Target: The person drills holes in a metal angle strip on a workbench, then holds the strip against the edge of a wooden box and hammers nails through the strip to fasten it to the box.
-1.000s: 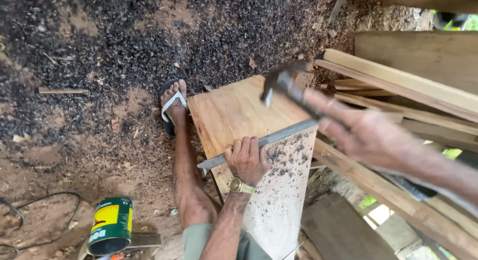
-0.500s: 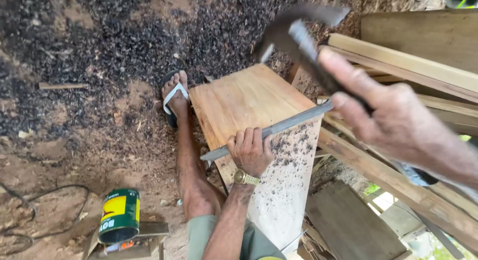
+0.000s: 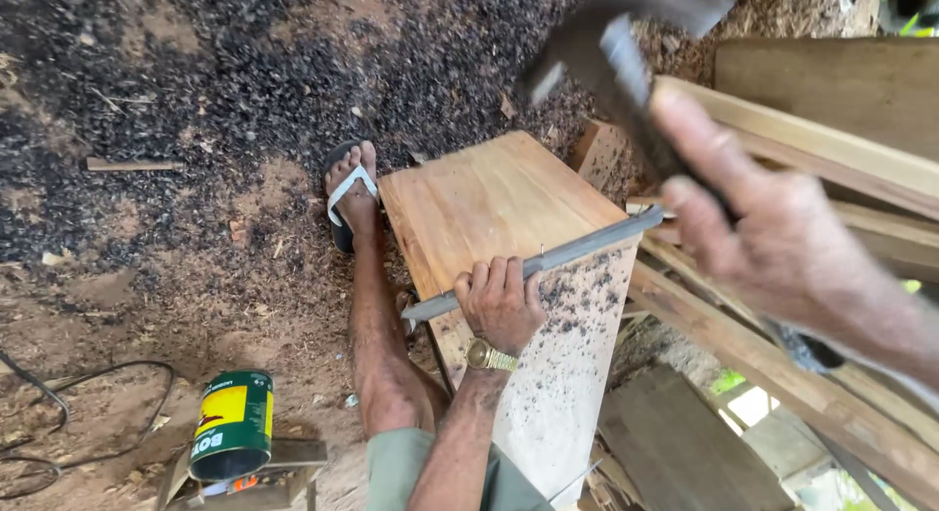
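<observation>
Under left hand (image 3: pixel 501 301): metal strip (image 3: pixel 577 250).

An open-air carpentry workplace on bare earth: the wooden board (image 3: pixel 509 218) lies over dirt strewn with dark shavings and sawdust. Right of the board, rough planks (image 3: pixel 831 149) are stacked loosely. Left and below it, a green and yellow tin can (image 3: pixel 232 425) stands on a small stand, with a black cable (image 3: pixel 88 413) trailing nearby.
</observation>
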